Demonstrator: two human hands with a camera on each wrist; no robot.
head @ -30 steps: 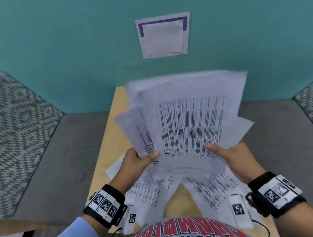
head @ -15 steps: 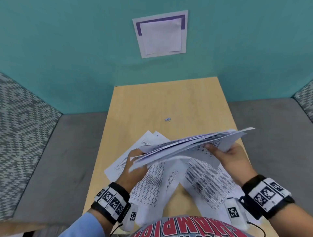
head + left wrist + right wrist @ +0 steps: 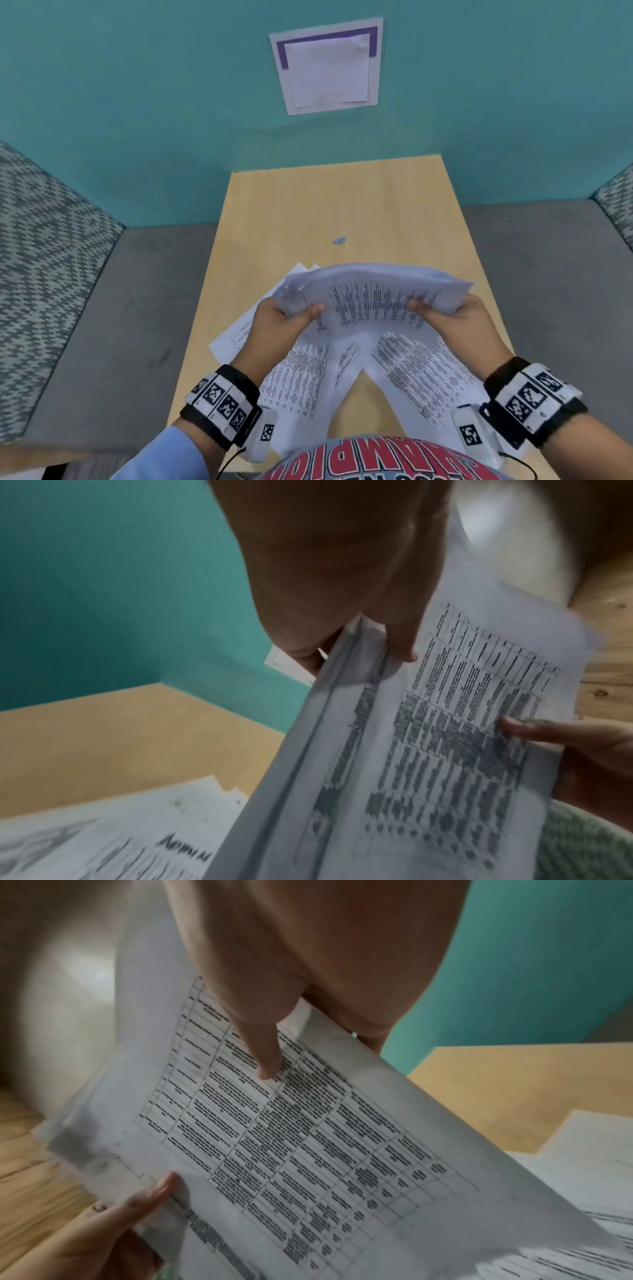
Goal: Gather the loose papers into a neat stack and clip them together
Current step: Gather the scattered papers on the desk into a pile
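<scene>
The left hand (image 3: 281, 320) and right hand (image 3: 455, 320) each clamp an end of a bundle of printed papers (image 3: 373, 298), thumbs on top and fingers beneath, holding it above the table's (image 3: 291, 205) middle. More loose sheets (image 3: 421, 373) lie fanned along the near edge (overlapping, not squared). 1 small binder clip (image 3: 339, 241) sits alone toward the far edge.

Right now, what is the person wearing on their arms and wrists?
Each wrist has a black band carrying white blocks with black square-pattern tags; the right wrist's band matches. A small white tagged box with a thin black cable hangs under each. The left arm has a light blue sleeve.
</scene>
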